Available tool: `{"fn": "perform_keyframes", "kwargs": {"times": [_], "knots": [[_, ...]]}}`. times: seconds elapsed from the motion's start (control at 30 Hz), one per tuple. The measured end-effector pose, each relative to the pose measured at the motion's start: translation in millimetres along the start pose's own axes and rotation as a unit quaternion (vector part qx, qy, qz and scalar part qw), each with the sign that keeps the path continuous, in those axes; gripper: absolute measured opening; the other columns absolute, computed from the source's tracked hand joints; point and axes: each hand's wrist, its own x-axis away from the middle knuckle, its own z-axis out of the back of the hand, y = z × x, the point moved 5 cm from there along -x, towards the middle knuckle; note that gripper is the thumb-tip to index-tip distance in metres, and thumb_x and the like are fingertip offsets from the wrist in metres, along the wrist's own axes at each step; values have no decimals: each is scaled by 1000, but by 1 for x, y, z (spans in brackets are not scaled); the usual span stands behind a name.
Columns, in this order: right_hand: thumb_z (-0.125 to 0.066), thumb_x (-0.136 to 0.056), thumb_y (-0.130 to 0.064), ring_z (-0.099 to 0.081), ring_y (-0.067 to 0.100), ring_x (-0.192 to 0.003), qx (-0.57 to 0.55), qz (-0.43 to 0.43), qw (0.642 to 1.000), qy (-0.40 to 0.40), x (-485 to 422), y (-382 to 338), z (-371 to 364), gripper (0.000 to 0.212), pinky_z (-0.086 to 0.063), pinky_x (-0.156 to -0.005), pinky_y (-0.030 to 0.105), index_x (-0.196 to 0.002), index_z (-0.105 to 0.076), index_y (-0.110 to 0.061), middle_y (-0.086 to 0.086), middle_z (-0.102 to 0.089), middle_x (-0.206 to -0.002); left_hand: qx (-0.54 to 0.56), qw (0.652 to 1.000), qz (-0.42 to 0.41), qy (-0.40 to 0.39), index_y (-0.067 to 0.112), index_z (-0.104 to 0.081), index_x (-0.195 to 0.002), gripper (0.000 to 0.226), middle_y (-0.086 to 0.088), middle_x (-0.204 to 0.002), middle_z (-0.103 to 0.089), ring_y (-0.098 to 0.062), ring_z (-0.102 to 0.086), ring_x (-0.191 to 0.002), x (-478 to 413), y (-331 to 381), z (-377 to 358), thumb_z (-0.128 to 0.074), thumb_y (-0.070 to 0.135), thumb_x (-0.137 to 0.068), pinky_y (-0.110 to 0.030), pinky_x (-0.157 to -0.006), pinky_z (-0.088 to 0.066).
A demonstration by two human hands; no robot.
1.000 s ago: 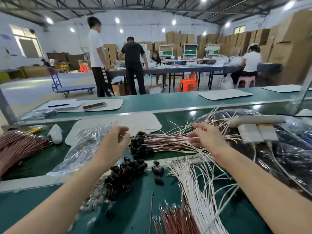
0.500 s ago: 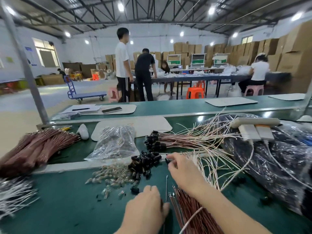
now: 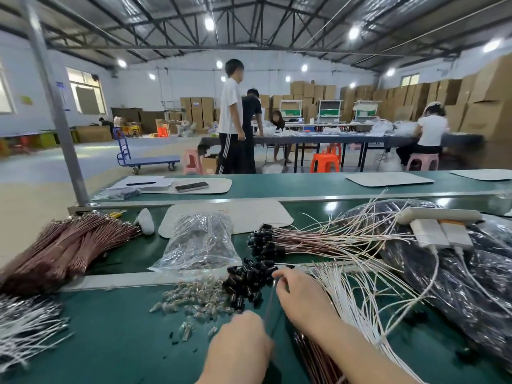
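Left hand is nearest, back toward the camera, fingers tucked under, so I can't tell its grip. A thin wire runs up from its edge to the right hand. Thumb and forefinger there pinch the wire's top end, right beside the pile of black caps. The wire hangs steeply between the two hands, just above the green surface.

Handling, my read: the wire is featherlight and springy, has a slick jacket, and kinks if bent hard. Take it close to the tip so the end doesn't whip, with a second hold lower down to steady it. The caps are small and look likely to roll and scatter.

Loose clear-and-metal connectors lie left of the caps. White wires and brown wires fan out on the right.

Further back:
- clear bag
- capped wire bundle
- brown bundle at far left
- power strip on black bags
- white mat

On the next surface back are paper and a pen. Beyond that, people work at a long table in front of stacked cardboard boxes.

No legible writing or brand anywhere. The faint red mark on the mat is unreadable.
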Motion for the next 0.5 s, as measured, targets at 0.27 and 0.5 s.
{"fn": "perform_keyframes", "kwargs": {"times": [0.27,0.5], "knots": [[-49,-96,-61,-48,20,-123,97,18,991,-92,-9,-12,-28,48,-43,-103,37,-129,-60,-28,-1,-53,-128,690,716,-34,97,5,-68,-111,19,-4,-65,-66,-8,-52,-45,-20,-87,31,-62,0,-93,-19,-38,-43],[-62,-98,-29,-62,5,-94,-83,14,994,-69,1,-12,-24,21,-52,-81,19,-117,-61,-37,-13,-62,-107,845,518,-34,130,6,-69,-99,22,-8,-81,-75,-13,-72,-65,-17,-104,26,-66,11,-77,-23,-60,-60]]}}
